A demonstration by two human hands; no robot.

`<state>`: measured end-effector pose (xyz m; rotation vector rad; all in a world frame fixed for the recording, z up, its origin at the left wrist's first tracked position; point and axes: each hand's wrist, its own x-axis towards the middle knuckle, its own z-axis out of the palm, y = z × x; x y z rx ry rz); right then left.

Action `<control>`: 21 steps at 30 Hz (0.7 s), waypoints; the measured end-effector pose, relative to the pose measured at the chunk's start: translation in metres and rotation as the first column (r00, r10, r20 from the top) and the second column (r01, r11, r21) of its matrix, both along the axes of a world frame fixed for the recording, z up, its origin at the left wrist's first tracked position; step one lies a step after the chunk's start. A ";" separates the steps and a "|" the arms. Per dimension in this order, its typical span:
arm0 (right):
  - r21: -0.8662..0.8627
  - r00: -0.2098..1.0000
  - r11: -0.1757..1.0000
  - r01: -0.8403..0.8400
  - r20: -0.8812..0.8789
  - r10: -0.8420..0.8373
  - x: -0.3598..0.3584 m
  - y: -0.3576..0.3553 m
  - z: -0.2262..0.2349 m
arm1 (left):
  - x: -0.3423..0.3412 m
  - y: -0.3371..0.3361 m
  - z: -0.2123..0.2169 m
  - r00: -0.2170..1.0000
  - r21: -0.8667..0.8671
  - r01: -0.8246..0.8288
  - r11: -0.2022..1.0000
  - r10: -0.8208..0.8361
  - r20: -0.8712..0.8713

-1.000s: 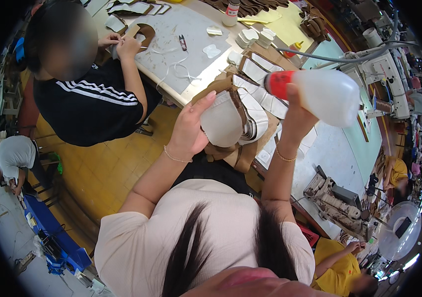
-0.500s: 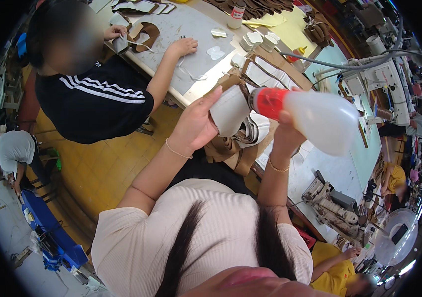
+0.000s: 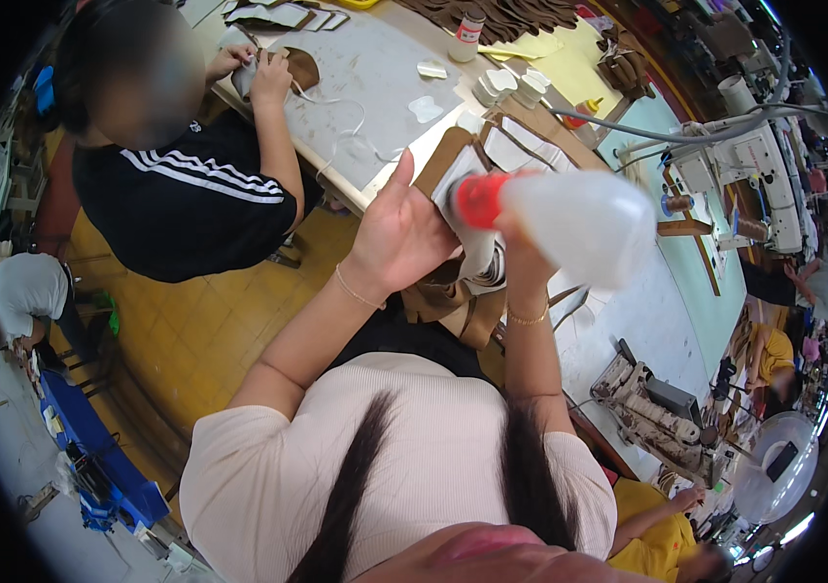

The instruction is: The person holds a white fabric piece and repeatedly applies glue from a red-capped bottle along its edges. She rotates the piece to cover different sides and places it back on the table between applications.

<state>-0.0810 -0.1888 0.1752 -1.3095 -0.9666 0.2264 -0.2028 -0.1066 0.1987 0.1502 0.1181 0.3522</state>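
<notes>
Near the centre of the frame we see our left hand (image 3: 402,233) closed on a brown-and-white leather piece (image 3: 463,204), fingers wrapped over its left side and the thumb raised toward the upper edge. Just right of it, our right hand (image 3: 521,255) is clamped around the neck of a translucent squeeze bottle (image 3: 584,225), which lies tilted sideways with its red cap (image 3: 479,200) pointing left and touching, or nearly touching, the white face of the piece; motion blur keeps us from telling which. Below the two hands, further brown pieces (image 3: 453,309) hang in a bundle against our dark lap. The pale work surface (image 3: 375,87) runs from the upper centre toward the right, bearing small white cut-outs (image 3: 426,107), a small bottle (image 3: 467,37) and yellow sheets (image 3: 569,68). At the upper left of the frame a second person in a black top with white stripes (image 3: 190,194) sits at that surface, both hands on a brown part (image 3: 299,68). At the upper right stands a white sewing machine (image 3: 759,175); at the lower right lies a grey metal machine part (image 3: 652,413).
</notes>
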 end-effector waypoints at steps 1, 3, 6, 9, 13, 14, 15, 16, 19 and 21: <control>0.050 0.998 0.996 -0.069 -0.010 0.070 0.000 -0.001 -0.001 | 0.000 0.003 -0.004 1.000 0.037 0.022 0.999 -0.021 -0.022; 0.133 0.974 0.967 -0.218 -0.035 0.225 -0.003 -0.005 -0.006 | 0.001 0.005 -0.007 0.999 -0.005 -0.010 1.000 0.010 0.038; 0.024 0.996 1.000 0.011 -0.084 -0.009 0.015 -0.004 -0.006 | 0.004 0.005 -0.004 0.995 -0.067 -0.041 0.997 0.047 0.092; 0.251 0.916 0.954 -0.163 -0.321 0.241 0.003 -0.010 -0.005 | 0.005 0.005 -0.007 0.990 -0.065 0.000 0.998 0.009 0.138; 0.140 0.957 0.971 -0.195 -0.188 0.219 0.012 -0.011 -0.007 | 0.012 0.007 -0.006 0.995 -0.046 -0.024 0.999 0.028 0.100; 0.080 0.999 0.997 -0.018 0.033 0.016 0.025 -0.007 -0.011 | 0.013 0.009 -0.005 0.993 -0.049 -0.015 0.999 0.020 0.113; 0.060 0.949 0.984 0.170 0.260 -0.180 0.035 -0.002 -0.009 | 0.012 0.014 -0.002 0.992 -0.054 -0.005 0.999 0.012 0.126; 0.010 0.927 0.958 0.287 0.250 -0.280 0.042 -0.004 -0.004 | 0.010 0.017 0.000 0.990 -0.059 0.004 0.998 0.004 0.138; 0.149 0.894 0.884 0.443 0.006 -0.448 0.057 -0.003 0.009 | 0.002 0.021 -0.016 0.998 -0.047 -0.056 0.997 0.055 -0.029; 0.081 0.907 0.904 0.420 0.005 -0.422 0.055 -0.008 0.008 | 0.001 0.012 -0.027 0.991 -0.057 -0.104 0.993 0.099 -0.091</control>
